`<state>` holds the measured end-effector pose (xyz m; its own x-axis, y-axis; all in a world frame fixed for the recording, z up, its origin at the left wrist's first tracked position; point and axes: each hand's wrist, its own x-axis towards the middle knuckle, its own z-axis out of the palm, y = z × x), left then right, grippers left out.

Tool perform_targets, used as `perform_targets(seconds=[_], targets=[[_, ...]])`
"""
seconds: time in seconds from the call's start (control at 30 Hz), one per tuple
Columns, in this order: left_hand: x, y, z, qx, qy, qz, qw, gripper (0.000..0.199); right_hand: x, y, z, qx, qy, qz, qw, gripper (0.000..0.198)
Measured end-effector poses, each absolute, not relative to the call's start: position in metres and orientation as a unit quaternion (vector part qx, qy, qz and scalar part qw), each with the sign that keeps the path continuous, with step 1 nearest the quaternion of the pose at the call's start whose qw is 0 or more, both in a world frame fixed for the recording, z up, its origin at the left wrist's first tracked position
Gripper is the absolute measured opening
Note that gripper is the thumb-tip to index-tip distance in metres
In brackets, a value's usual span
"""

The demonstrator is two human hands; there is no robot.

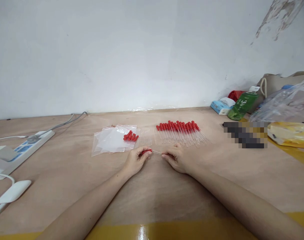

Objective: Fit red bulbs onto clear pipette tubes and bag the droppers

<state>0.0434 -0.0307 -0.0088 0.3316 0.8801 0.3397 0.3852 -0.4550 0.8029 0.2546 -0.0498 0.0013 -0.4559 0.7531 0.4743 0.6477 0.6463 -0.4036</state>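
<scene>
Fitting a red bulb (147, 151) and a clear tube (156, 152) together looks to be the step in hand, judged from how the pieces meet. Landmark for all places: the plastic bags (109, 140). Left hand (137, 158) pinches the bulb between thumb and fingers, just right of the bags and nearer the wearer; right hand (174, 158) grasps the tube farther right. The tube meets the bulb's mouth; how deep it sits cannot be told.

Method, as judged: keep bulb and tube in one line, grip the tube close to the joint so that a thin wall is not bent, push with a slight twist, and stop once the seat is snug. Squeezing the bulb hard could narrow its mouth.

Containers: the bags lie overlapped and flat; a small heap of loose bulbs (131, 136) rests on their right part, apparently on top rather than inside. Loose tubes (145, 137) lie just right of the bags, and beyond them a row of capped droppers (178, 126). Far right of the bags: a tissue box (220, 107) with tissue showing, a green bottle (243, 106), and a carrier bag (287, 100), contents unclear
</scene>
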Motion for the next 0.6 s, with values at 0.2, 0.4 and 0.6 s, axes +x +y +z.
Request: perform_targets(seconds=[0.2,0.4,0.6], targets=[[0.041,-0.037,-0.004,0.814,0.395,0.335,0.264,0.019,0.262,-0.050,0.008,-0.411,-0.874,0.030,0.259,0.022],[0.043,-0.042,0.003,0.842,0.386,0.299,0.229,0.020,0.256,-0.053,0.010,-0.415,-0.877,-0.005,0.243,0.027],[0.044,-0.045,0.005,0.860,0.369,0.283,0.208,0.019,0.250,-0.054,0.009,-0.421,-0.881,0.011,0.216,0.027]])
